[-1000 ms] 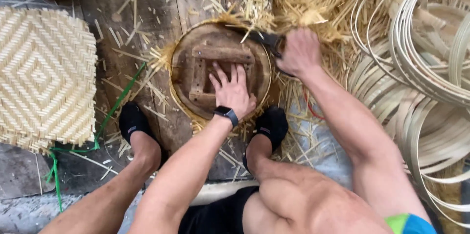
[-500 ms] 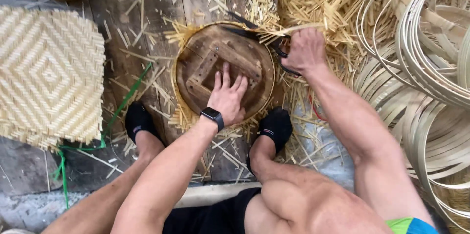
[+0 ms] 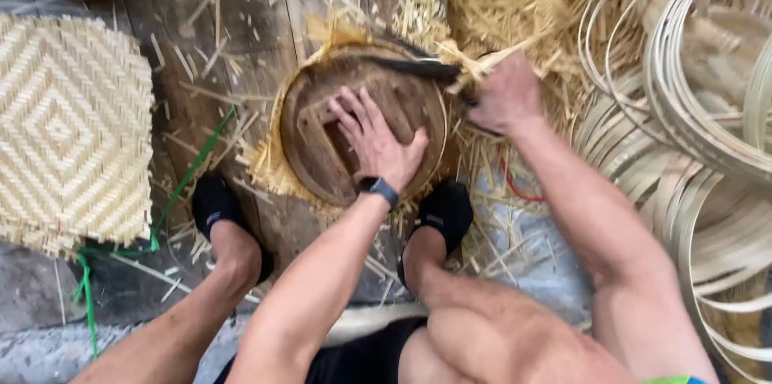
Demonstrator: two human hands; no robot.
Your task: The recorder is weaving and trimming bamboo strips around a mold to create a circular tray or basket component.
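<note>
We see the left hand (image 3: 374, 139) lying flat, fingers spread, on a round dark brown wooden form (image 3: 354, 123) that sits inside a half-made basket of pale bamboo strips (image 3: 277, 167); the grip here is wide open, pressing down and clasping nothing. A black watch (image 3: 379, 188) bands that wrist. The basket's ragged strip ends fringe the form on its left and near sides, and the form fills the basket's hollow; we can make out nothing else inside it.

The right hand (image 3: 503, 98) is at the form's far right edge, its grip closed around the handle of a dark-bladed knife (image 3: 422, 69), whose blade lies across the form's far rim. Loose yellow strips stick out just beside that fist.

The basket rests on the weathered wooden plank floor (image 3: 241, 46), between two feet in black socks (image 3: 215, 205), one near left and one near right. To the far left lies a flat square woven bamboo mat with a diamond pattern (image 3: 68, 131). A green plastic strap (image 3: 181, 187) runs from it toward the basket. On the right are coiled hoops of split bamboo (image 3: 691, 110), and a heap of straw-like bamboo shavings (image 3: 515, 6) lies at the far centre.
</note>
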